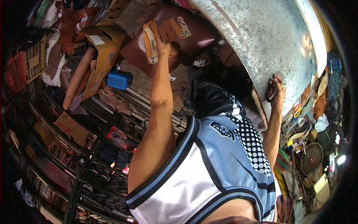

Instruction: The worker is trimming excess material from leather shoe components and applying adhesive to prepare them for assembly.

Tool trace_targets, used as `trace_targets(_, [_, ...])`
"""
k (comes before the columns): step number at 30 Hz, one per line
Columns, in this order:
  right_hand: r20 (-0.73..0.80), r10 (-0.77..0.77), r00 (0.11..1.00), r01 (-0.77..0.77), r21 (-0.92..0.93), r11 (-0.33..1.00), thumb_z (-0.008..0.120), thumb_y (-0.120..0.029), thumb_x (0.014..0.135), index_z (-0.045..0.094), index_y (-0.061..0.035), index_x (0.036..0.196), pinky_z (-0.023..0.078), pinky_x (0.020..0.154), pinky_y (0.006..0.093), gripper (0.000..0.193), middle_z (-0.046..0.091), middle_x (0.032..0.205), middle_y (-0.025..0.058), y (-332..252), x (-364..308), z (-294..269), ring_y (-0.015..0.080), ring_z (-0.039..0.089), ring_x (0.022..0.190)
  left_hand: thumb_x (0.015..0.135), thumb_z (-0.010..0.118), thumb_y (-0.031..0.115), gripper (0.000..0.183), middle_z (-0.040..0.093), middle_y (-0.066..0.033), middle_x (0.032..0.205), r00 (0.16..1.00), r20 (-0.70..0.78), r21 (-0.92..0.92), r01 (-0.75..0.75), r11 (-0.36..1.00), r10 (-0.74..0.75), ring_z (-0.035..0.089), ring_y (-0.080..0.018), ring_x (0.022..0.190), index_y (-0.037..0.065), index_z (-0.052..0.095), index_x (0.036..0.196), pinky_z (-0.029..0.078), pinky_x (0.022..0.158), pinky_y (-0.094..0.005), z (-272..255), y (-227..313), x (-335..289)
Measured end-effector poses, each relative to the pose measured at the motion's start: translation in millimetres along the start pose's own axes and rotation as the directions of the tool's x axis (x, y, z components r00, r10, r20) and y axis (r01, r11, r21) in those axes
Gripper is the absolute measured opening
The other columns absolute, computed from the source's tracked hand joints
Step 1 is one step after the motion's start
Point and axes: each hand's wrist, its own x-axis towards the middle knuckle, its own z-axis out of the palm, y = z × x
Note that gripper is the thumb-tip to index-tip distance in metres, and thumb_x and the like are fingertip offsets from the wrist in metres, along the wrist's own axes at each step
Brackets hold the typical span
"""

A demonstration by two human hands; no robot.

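Note:
My left hand (163,48) reaches out over a sheet of glossy dark brown leather (136,48) and is closed on flat cardboard pieces (151,43) with handwriting on them. A further marked cardboard piece (182,27) and a plainer brown one (166,30) lie against these. My right hand (277,90), a ring on one finger, rests at the surface of the grey metal-topped table (276,41). Its fingers are curled around something dark that I cannot make out.
At left, a blue plastic basket (119,80) sits near an opened cardboard box (106,56) with rolled material (80,76). Crates (35,58) stand beyond. Racks with dark items (115,183) fill the lower left. Tools, tape and scraps (304,119) crowd the table's right side.

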Motion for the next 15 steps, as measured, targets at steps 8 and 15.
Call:
trace_targets(8, [0.013,-0.004,1.0,0.004,0.034,0.999,0.064,-0.021,0.093,0.059,-0.0006,0.123,0.037,0.041,0.0214,0.037,0.066,0.08,0.005,5.3,2.8,-2.9,0.007,0.047,0.047,0.082,0.071,0.001,0.068,0.045,-0.0181,0.14,1.0,0.026,-0.473,0.022,0.881,-0.01,0.047,-0.0279,0.126,-0.001,0.037,0.141,0.038,0.107,-0.0367,-18.1,-1.0,-19.5])
trace_targets(15, [0.01,-0.011,1.0,0.011,-0.003,1.0,0.065,-0.023,0.093,0.059,-0.0011,0.123,0.039,0.043,0.0209,0.037,0.066,0.082,0.0042,5.2,5.8,-8.9,0.0071,0.049,0.049,0.082,0.064,-0.007,0.064,0.049,-0.0182,0.136,0.991,0.068,-0.619,0.132,0.774,-0.115,0.05,-0.0259,0.123,-0.002,0.039,0.14,0.042,0.103,-0.0354,-30.2,47.3,-36.3])
